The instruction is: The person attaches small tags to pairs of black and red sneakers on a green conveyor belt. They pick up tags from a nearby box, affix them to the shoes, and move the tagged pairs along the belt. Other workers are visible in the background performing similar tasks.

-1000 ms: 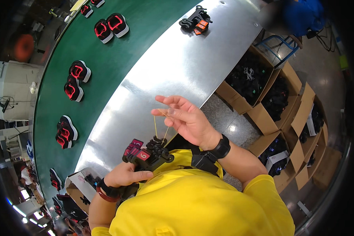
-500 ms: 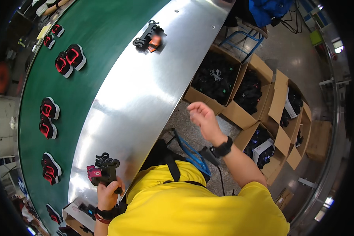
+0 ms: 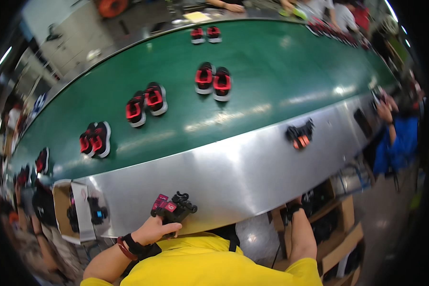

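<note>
My left hand grips black hooked hangers over the steel counter; my right hand, mostly hidden, its state indeterminable, is near cardboard boxes. Beyond: green surface, paired shoes, a co-worker in blue.

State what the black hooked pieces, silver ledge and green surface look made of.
Black hooked pieces in the left hand: probably moulded plastic, fairly matte, judging by their curled shapes. Silver ledge: likely smooth bare metal, judging by its bright, blurred reflections. Green surface: smooth, perhaps rubber or plastic; soft highlights leave it open.
</note>
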A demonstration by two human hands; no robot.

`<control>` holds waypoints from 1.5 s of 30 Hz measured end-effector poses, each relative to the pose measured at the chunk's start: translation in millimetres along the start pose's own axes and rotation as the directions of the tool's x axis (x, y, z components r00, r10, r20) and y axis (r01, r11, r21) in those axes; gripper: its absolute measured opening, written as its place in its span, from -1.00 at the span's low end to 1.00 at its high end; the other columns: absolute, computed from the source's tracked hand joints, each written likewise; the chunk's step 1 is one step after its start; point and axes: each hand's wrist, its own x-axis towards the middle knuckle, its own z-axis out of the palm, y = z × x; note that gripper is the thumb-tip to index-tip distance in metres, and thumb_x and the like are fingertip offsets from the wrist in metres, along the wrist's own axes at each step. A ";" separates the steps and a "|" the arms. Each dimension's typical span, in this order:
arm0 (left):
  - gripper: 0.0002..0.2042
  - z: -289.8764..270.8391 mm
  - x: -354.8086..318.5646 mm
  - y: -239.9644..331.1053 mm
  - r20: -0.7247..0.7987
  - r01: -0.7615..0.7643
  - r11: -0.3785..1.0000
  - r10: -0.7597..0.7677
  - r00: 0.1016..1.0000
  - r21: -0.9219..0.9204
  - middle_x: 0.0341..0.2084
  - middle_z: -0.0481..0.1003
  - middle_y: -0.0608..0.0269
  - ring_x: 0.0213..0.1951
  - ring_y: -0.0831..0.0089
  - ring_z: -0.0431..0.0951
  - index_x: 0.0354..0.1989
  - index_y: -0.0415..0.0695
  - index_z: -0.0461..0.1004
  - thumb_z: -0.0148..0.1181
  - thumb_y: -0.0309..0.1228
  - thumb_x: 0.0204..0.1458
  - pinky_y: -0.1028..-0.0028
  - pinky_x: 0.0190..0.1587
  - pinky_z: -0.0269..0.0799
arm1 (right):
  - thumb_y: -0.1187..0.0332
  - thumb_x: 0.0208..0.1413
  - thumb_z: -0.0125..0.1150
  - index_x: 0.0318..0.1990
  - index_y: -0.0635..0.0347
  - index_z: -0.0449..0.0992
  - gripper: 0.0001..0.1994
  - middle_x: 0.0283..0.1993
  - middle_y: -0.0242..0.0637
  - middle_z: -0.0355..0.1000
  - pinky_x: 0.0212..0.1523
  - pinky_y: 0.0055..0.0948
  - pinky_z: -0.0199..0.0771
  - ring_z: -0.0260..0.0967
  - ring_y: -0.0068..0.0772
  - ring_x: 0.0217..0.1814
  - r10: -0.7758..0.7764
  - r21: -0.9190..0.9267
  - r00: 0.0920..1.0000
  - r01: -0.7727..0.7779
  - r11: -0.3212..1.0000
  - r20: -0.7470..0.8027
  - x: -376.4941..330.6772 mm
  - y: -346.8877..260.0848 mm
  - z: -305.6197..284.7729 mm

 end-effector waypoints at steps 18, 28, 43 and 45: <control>-0.70 -12.0 16.2 -3.3 -0.074 -0.039 0.977 0.024 0.997 -0.211 -0.47 0.50 0.31 -0.43 0.57 0.49 -0.02 -0.13 0.38 0.25 -0.35 0.12 0.55 -0.50 0.40 | 0.37 0.29 -0.06 0.17 0.27 0.34 -0.66 0.09 -0.27 0.36 0.17 -0.38 0.32 0.30 -0.41 0.14 0.481 -0.367 0.868 -0.489 0.791 -0.122 25.2 -88.2 -32.2; -0.77 -1.1 58.6 4.4 -0.231 -0.321 0.922 0.271 0.934 -0.215 -0.32 0.56 0.39 -0.23 0.62 0.46 -0.10 -0.13 0.54 0.26 -0.30 0.13 0.51 -0.12 0.37 | 0.41 0.26 -0.07 0.11 0.30 0.39 -0.69 -0.02 -0.29 0.39 0.11 -0.43 0.35 0.35 -0.44 0.03 0.542 0.120 0.704 -0.556 0.823 -0.458 -45.6 -83.9 -119.4; -0.23 -5.3 79.2 -6.2 -0.418 -0.645 0.742 0.652 0.632 0.181 0.29 0.16 -0.14 0.33 0.02 0.17 0.36 -0.23 0.04 0.28 -0.31 -0.01 0.18 0.39 0.04 | 0.31 0.38 -0.08 0.34 0.18 0.12 -0.57 0.22 -0.31 0.29 0.22 -0.41 0.28 0.27 -0.46 0.21 -0.342 0.686 0.649 -0.398 0.609 0.680 -151.2 -593.2 118.9; -0.18 -30.0 66.5 -12.7 -0.290 -0.556 0.651 0.744 0.602 0.517 0.29 0.15 -0.15 0.32 -0.01 0.17 0.37 -0.26 0.02 0.29 -0.17 -0.02 0.15 0.38 0.04 | 0.32 0.38 -0.09 0.32 0.17 0.16 -0.59 0.21 -0.32 0.31 0.19 -0.41 0.31 0.29 -0.48 0.17 -0.330 0.627 0.592 -0.408 0.663 0.735 -145.4 -605.8 130.4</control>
